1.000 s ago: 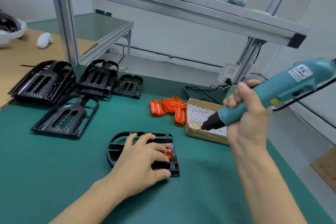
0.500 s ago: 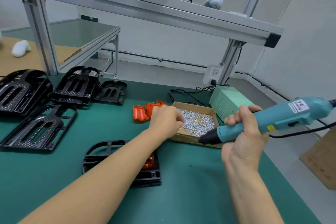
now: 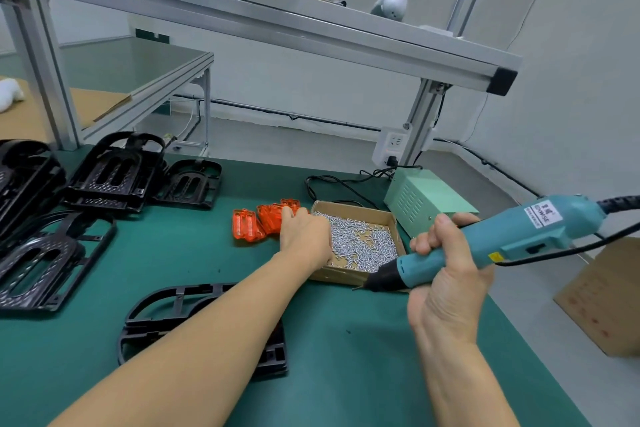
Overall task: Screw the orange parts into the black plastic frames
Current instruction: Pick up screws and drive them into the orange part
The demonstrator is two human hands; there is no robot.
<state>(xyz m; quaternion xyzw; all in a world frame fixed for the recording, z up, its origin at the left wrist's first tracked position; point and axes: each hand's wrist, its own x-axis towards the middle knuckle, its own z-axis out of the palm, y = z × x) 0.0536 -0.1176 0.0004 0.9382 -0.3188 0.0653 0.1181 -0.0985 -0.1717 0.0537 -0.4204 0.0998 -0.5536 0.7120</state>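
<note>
green-matted counter (image 3: 194, 253): left hand (image 3: 304, 236) at cardboard box of small silver screws (image 3: 360, 243), grip hidden, can't tell. right hand (image 3: 446, 274) grasps teal electric screwdriver (image 3: 512, 236). black plastic frame (image 3: 166, 308) under forearm; loose orange parts (image 3: 258, 224) beside box. next: probably seat a screw.

The only lettering sits on a white label (image 3: 543, 214) on the teal screwdriver (image 3: 512, 236), held in the right hand (image 3: 446, 274). Its larger line seems to read "KILEWS" or similar (too blurred to be sure), with smaller characters above and below that cannot be made out. A small yellow sticker (image 3: 496, 257) lower on the body is illegible.
</note>
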